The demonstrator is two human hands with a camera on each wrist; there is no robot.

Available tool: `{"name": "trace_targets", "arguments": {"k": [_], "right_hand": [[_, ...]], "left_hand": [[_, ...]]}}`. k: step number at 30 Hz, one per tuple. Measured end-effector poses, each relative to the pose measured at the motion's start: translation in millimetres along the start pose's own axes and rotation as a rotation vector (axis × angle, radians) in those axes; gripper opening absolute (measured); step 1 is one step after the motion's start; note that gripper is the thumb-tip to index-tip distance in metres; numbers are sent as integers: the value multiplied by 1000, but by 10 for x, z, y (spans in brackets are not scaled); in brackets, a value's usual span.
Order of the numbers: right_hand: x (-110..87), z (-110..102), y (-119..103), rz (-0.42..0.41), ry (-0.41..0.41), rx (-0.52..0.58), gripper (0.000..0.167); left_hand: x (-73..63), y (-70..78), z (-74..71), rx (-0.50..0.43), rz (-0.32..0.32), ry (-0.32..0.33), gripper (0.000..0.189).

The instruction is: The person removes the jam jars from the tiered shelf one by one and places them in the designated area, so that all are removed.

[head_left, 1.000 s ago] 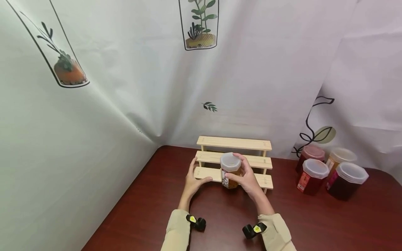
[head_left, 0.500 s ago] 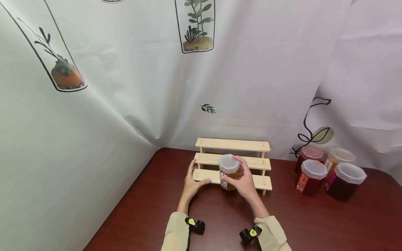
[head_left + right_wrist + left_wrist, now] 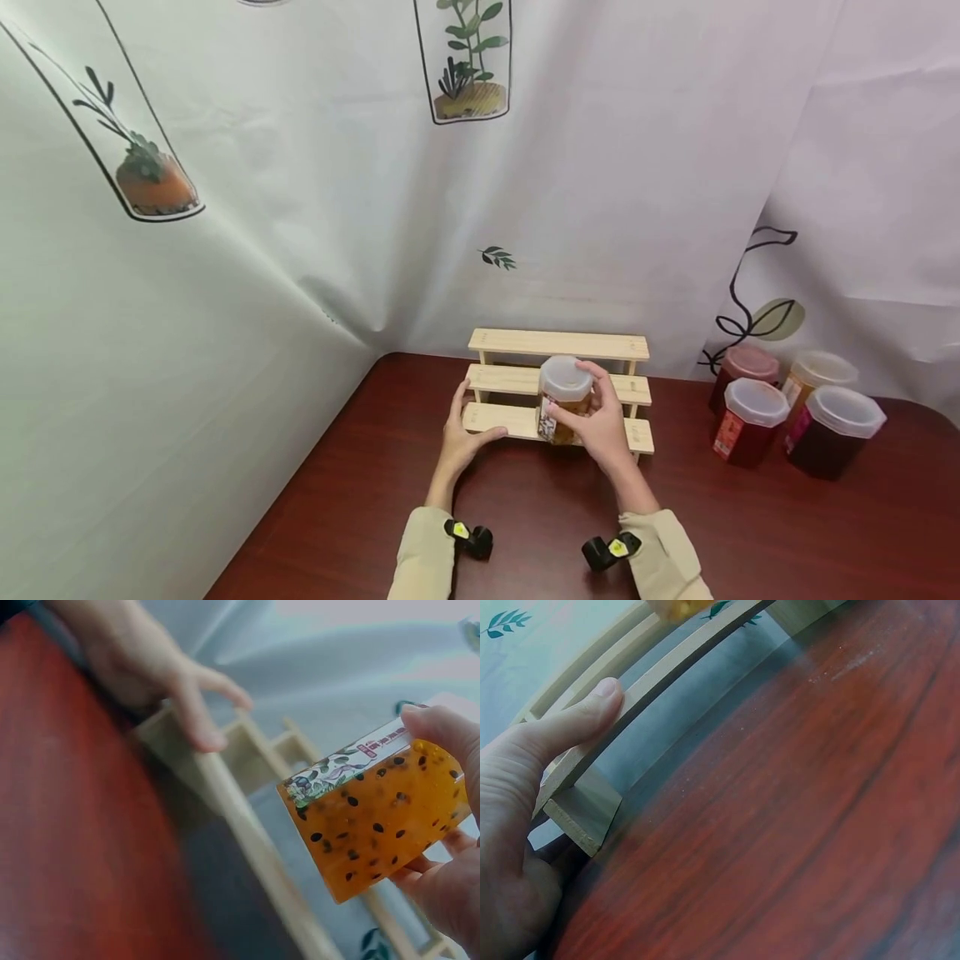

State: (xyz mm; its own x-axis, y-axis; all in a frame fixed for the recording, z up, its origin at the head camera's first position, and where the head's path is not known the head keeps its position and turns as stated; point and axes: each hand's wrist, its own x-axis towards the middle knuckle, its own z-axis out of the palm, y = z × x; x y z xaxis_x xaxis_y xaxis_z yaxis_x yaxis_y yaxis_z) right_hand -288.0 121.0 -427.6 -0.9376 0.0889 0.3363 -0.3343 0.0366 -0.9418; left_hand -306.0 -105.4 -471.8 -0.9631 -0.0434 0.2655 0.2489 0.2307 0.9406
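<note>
A clear octagonal jar (image 3: 564, 404) of orange jam with black seeds, probably passion fruit, has a whitish lid and a printed label. My right hand (image 3: 606, 427) holds it between thumb and fingers. In the right wrist view the jar (image 3: 379, 814) is tilted in the frame, its base apart from the planks. It hangs over the lowest step of a three-step wooden rack (image 3: 501, 419). At the rack's left end, my left hand (image 3: 457, 442) grips the corner, with its thumb on the front plank's edge. The other left fingers are mostly hidden in the left wrist view.
Several lidded jars stand grouped on the right: a red one (image 3: 748, 423), a dark one (image 3: 831, 433), an amber one (image 3: 813, 379) and a reddish one behind. The dark red wooden table (image 3: 525, 533) meets a printed white curtain (image 3: 300, 167) at the back and left.
The jar has risen and shifted slightly right, from in front of the lowest step to over it, in my right hand. My left hand stays at the rack's left end.
</note>
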Motion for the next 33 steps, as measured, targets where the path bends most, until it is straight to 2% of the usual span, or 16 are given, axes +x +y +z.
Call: {"name": "trace_targets", "arguments": {"k": [8, 14, 16, 20, 25, 33], "right_hand": [[-4, -300, -351, -10, 147, -30, 77], [-76, -666, -544, -52, 236, -39, 77], [-93, -819, -593, -77, 245, -83, 78], [-152, -1165, -667, -124, 284, -234, 81], [-281, -1607, -680, -120, 344, -390, 81], [-465, -2117, -549, -130, 373, -482, 78]], "left_hand": [[-8, -14, 21, -6, -2, -25, 103], [61, -281, 65, 12, 14, -9, 107], [90, -351, 61, 21, 21, 2, 107], [98, -373, 34, 33, 24, 10, 107], [75, -370, 2, 18, 1, 14, 107], [111, -358, 26, 14, 6, 5, 107]]}}
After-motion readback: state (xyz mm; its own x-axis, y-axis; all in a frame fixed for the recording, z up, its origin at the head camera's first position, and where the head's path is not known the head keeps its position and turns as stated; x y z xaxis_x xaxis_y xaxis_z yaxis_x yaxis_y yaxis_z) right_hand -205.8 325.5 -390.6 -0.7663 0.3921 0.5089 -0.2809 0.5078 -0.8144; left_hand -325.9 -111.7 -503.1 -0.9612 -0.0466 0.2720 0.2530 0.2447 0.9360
